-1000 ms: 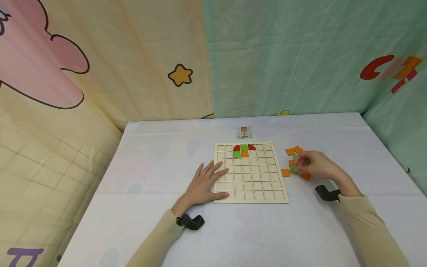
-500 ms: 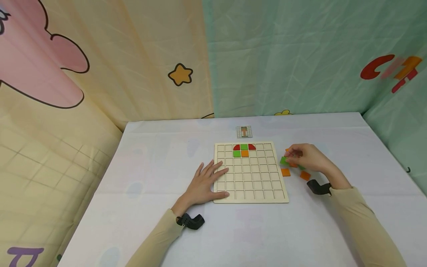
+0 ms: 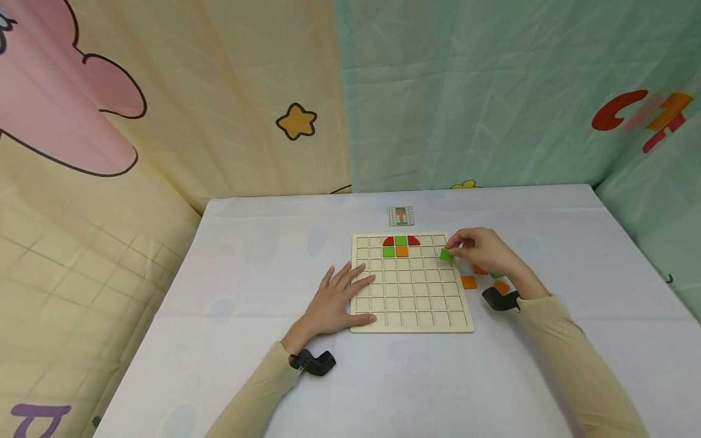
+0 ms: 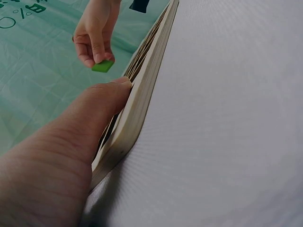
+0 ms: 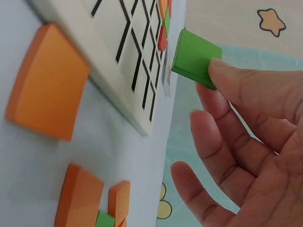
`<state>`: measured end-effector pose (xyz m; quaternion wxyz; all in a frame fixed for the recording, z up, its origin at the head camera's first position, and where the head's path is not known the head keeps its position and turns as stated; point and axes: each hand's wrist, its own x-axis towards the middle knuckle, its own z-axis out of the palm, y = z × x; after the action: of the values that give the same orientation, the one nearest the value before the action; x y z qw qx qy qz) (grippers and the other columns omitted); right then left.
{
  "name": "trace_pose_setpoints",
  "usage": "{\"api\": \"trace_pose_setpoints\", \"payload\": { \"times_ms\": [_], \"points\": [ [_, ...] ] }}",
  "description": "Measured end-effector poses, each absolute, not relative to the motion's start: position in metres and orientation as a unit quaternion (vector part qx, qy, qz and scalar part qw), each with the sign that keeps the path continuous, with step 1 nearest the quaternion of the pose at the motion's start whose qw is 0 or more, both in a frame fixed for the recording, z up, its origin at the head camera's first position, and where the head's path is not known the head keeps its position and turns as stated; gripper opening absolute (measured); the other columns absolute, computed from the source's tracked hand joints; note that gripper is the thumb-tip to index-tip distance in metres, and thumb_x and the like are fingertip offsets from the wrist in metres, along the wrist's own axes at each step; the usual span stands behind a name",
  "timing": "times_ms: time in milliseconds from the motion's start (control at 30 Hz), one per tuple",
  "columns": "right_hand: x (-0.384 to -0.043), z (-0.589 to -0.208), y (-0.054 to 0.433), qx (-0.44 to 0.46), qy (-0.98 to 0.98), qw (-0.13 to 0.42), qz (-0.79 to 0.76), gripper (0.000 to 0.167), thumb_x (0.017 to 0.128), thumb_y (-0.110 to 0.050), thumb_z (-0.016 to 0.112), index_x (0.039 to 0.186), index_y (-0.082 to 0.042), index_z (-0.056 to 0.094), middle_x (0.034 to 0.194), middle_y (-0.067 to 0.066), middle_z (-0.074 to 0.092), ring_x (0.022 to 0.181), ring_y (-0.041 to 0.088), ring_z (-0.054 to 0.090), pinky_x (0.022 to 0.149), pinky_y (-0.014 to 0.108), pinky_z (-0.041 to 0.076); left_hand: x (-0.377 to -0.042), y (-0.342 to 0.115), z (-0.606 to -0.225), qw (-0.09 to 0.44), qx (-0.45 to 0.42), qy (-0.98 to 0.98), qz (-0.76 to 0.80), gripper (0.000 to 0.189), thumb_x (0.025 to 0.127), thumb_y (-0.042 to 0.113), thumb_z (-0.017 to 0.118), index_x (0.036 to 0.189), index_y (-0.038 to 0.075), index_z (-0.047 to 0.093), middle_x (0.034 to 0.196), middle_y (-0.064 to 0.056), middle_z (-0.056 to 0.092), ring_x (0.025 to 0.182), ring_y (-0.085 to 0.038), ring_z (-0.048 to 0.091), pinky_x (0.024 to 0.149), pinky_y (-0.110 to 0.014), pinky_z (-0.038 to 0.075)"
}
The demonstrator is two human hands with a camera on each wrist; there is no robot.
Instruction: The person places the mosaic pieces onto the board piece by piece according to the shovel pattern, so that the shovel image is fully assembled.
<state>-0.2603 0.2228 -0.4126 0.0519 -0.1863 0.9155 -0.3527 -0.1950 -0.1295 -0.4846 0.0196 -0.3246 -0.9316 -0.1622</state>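
My right hand (image 3: 484,248) pinches a green square tile (image 5: 196,54) between thumb and fingertips. In the head view the tile overlaps the right edge of the wooden grid board (image 3: 413,304); the right wrist view has it held up in the air. My left hand (image 3: 331,304) lies with fingers spread over the board's left edge, its thumb (image 4: 106,94) resting at the near rim in the left wrist view. Near the board's top sit two red quarter-round tiles, two green squares and an orange square tile (image 3: 402,251).
Loose orange tiles (image 3: 468,282) and a green tile (image 5: 104,219) lie right of the board, partly hidden under my right hand. A small pattern card (image 3: 401,216) lies behind the board. Curtains (image 3: 471,91) hang along the table's back.
My right hand has picked a green tile out of the loose pile and carried it left to the board's right edge. The left hand has stayed in place.
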Motion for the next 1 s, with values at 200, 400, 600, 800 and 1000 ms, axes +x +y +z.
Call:
{"api": "trace_pose_setpoints", "payload": {
  "times_ms": [200,400,600,800,1000],
  "points": [
    [-0.270,-0.412,0.209,-0.199,0.909,0.053,-0.363,0.007,0.090,-0.013,0.067,0.094,-0.008,0.070,0.085,0.003,0.063,0.071,0.022,0.047,0.062,0.033,0.040,-0.195,-0.130,-0.484,0.028,-0.330,-0.928,-0.169,0.081,0.083,0.067,0.054,0.149,0.023,0.034,0.156,-0.002,0.020,0.143,-0.026,0.006,0.111,-0.050,-0.002],
    [-0.279,-0.415,0.197,-0.205,0.903,0.060,-0.374,0.006,0.090,-0.010,0.066,0.094,-0.007,0.070,0.087,0.005,0.063,0.071,0.022,0.048,0.064,0.035,0.041,-0.194,-0.130,-0.484,0.018,-0.326,-0.931,-0.166,0.082,0.083,0.067,0.055,0.149,0.025,0.032,0.156,-0.001,0.018,0.143,-0.024,0.004,0.112,-0.048,-0.004],
    [-0.284,-0.418,0.186,-0.218,0.903,0.049,-0.366,0.005,0.089,-0.007,0.067,0.093,-0.005,0.070,0.087,0.004,0.064,0.071,0.021,0.051,0.066,0.035,0.043,-0.195,-0.130,-0.485,0.013,-0.323,-0.933,-0.157,0.082,0.083,0.067,0.054,0.150,0.028,0.030,0.157,0.001,0.016,0.143,-0.023,0.003,0.112,-0.047,-0.004],
    [-0.288,-0.418,0.176,-0.215,0.908,0.060,-0.354,0.006,0.089,-0.007,0.067,0.093,-0.005,0.070,0.084,0.003,0.064,0.069,0.021,0.051,0.062,0.035,0.043,-0.195,-0.130,-0.486,0.018,-0.326,-0.932,-0.157,0.082,0.082,0.067,0.055,0.150,0.027,0.030,0.157,0.000,0.016,0.143,-0.024,0.004,0.112,-0.047,-0.004],
    [-0.291,-0.420,0.170,-0.212,0.913,0.070,-0.341,0.008,0.089,-0.008,0.067,0.095,-0.005,0.070,0.083,0.002,0.065,0.067,0.020,0.051,0.060,0.034,0.043,-0.195,-0.130,-0.485,0.015,-0.324,-0.933,-0.157,0.082,0.082,0.066,0.055,0.150,0.027,0.030,0.157,0.000,0.017,0.143,-0.023,0.003,0.112,-0.047,-0.004]
  ]
}}
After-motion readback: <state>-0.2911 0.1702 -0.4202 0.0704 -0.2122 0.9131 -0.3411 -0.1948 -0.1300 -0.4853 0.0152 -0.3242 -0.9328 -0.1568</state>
